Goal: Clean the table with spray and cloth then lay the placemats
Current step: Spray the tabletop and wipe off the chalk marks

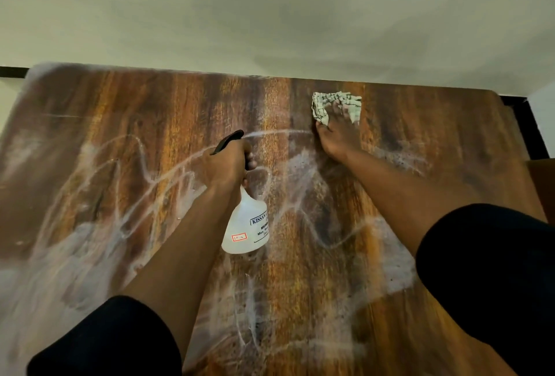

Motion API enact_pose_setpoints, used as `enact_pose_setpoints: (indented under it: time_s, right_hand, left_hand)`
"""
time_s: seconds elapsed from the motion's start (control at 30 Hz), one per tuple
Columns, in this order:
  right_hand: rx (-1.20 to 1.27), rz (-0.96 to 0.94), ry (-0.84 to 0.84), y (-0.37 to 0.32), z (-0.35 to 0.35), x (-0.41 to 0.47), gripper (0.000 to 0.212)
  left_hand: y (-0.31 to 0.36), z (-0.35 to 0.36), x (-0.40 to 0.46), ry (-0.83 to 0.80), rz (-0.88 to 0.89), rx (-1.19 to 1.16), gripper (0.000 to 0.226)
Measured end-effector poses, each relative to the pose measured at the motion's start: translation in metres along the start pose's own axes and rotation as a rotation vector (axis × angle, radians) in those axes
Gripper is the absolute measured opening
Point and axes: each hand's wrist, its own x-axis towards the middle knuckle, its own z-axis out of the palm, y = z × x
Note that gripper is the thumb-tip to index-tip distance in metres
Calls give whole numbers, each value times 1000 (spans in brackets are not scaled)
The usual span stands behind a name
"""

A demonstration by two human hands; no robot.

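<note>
The wooden table (156,111) fills the view, streaked all over with white foamy spray trails. Above its middle my left hand (226,162) grips the black trigger head of a white spray bottle (246,225), whose body hangs toward me with a printed label and a small red tag. Near the table's far edge my right hand (338,132) presses a crumpled checked cloth (322,105) flat on the wood, fingers spread over it. No placemats are in view.
A pale wall (270,15) rises right behind the table's far edge. Dark trim (521,117) runs past the far right corner. Another wooden surface (543,183) shows at the right edge.
</note>
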Motion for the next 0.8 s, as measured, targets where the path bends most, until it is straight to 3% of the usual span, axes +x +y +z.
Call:
enact_pose_setpoints:
  time_s: [0.1,0.3,0.47,0.57,0.67,0.8]
  right_hand:
    - [-22,-79,-19,-24,13,-8,64]
    - [-162,-434,-168,-80,49,-45,63]
    - [-250,-688,-247,-63,43,-52,62]
    - [-240,-602,-188,-40,24,-35,61]
    - [-128,-348,-44,-13,4,-23,59]
    - [27,-114,21,-18,0,-8,58]
  left_hand:
    - [-5,1,-11,42,-8,9,45]
    - [-12,-7,-35,164,-52,26,21]
    - [-9,-12,-46,211,-17,17,21]
    - [-8,-15,-47,215,1,-2,26]
    - [-10,-19,-45,211,19,-4,34]
    - [-10,-25,-38,207,33,-10,32]
